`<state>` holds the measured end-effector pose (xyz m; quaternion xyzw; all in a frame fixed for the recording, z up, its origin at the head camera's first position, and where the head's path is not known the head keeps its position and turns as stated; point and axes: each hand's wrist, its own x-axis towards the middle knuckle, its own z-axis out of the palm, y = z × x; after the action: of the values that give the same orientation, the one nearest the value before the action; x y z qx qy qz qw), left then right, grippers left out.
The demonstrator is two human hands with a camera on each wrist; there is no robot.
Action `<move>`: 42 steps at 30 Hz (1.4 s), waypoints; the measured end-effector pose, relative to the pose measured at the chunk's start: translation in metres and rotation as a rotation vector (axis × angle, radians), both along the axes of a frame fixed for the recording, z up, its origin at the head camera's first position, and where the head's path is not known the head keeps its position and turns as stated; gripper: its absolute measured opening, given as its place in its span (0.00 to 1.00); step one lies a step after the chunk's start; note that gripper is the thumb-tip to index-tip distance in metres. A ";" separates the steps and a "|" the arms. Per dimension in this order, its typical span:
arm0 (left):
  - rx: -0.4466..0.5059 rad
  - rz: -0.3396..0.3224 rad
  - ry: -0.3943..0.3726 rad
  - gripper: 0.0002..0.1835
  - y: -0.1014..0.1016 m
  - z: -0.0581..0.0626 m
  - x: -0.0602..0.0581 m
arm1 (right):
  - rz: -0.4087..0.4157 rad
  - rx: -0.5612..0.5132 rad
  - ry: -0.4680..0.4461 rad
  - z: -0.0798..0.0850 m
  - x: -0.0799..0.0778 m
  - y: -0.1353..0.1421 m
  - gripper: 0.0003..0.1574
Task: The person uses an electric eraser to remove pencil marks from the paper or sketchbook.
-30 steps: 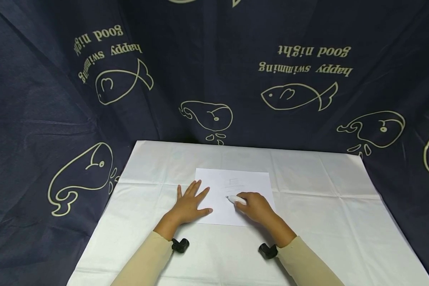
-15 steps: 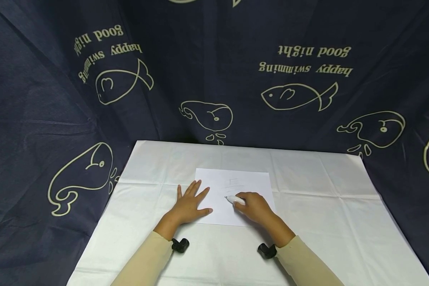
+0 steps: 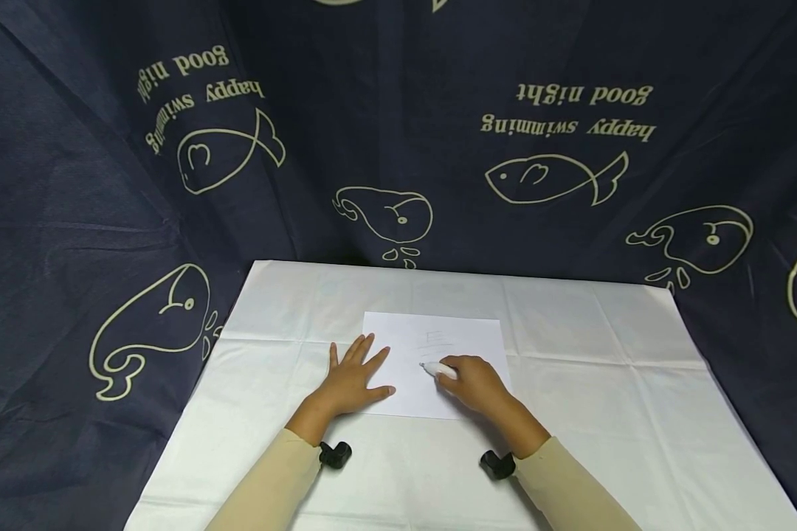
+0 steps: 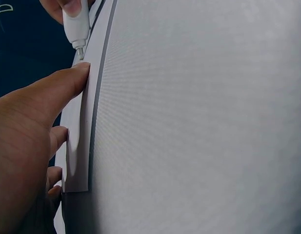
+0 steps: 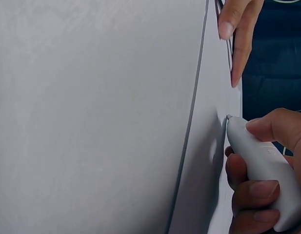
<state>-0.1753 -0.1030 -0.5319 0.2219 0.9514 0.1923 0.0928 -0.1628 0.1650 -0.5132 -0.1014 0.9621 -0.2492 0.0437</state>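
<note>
A white sheet of paper [image 3: 401, 330] lies on the white-covered table, bearing a faint grey letter E [image 3: 435, 337] and thin lines below it. My left hand [image 3: 347, 383] rests flat on the paper's left part with fingers spread. In my right hand [image 3: 476, 383] I grip a thick white correction pen [image 3: 440, 369], its tip pointing left at the paper's middle. The right wrist view shows the thumb on top of the pen [image 5: 262, 168] and the other fingers curled beneath. In the left wrist view, the pen's narrow metal tip [image 4: 80, 51] appears just beyond my left thumb.
The white tablecloth [image 3: 604, 413] has fold creases and stretches around the paper. Behind the table hangs a dark blue curtain [image 3: 372, 110] with fish and whale drawings. A small black camera sits at each wrist, the left one [image 3: 335, 456] and the right one [image 3: 498, 465].
My right hand shifts slightly left with the correction pen, then slightly back to the right. My left hand and the paper stay put.
</note>
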 end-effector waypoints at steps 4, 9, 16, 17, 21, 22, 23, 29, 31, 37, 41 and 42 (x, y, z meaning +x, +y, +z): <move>-0.004 0.002 -0.007 0.43 0.000 0.001 0.000 | -0.002 -0.005 -0.007 0.000 0.000 0.002 0.15; -0.008 0.003 -0.003 0.43 0.001 0.000 0.000 | 0.030 -0.035 -0.003 -0.001 0.001 0.000 0.12; -0.004 0.002 -0.005 0.43 0.001 0.000 0.000 | 0.012 -0.007 -0.005 -0.001 0.002 0.001 0.13; -0.004 0.002 -0.007 0.43 0.001 0.000 0.000 | 0.005 0.000 -0.008 -0.001 0.001 0.003 0.13; -0.009 0.003 -0.015 0.43 0.001 0.001 0.000 | -0.008 0.009 -0.020 -0.001 0.000 0.008 0.14; -0.008 0.004 -0.015 0.43 0.001 0.001 0.000 | -0.007 0.006 -0.022 -0.001 0.000 0.008 0.14; -0.008 0.006 -0.015 0.43 0.001 0.001 0.000 | -0.005 -0.002 -0.022 -0.001 0.000 0.008 0.13; -0.010 0.008 -0.010 0.43 0.001 -0.001 0.000 | 0.017 -0.034 -0.024 -0.002 0.002 0.004 0.13; -0.014 0.007 -0.010 0.43 0.001 -0.001 0.000 | 0.014 -0.021 -0.024 -0.002 0.002 0.004 0.14; -0.010 0.007 -0.013 0.43 0.001 0.000 0.000 | -0.021 0.013 -0.019 -0.002 0.000 0.009 0.16; -0.016 0.004 -0.013 0.43 0.001 0.001 0.000 | -0.029 0.013 -0.015 -0.002 -0.001 0.012 0.16; -0.018 0.004 -0.012 0.43 0.001 0.001 0.000 | -0.028 0.010 -0.016 -0.002 -0.001 0.011 0.16</move>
<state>-0.1753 -0.1020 -0.5311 0.2179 0.9530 0.1852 0.1003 -0.1633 0.1764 -0.5151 -0.0855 0.9643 -0.2460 0.0482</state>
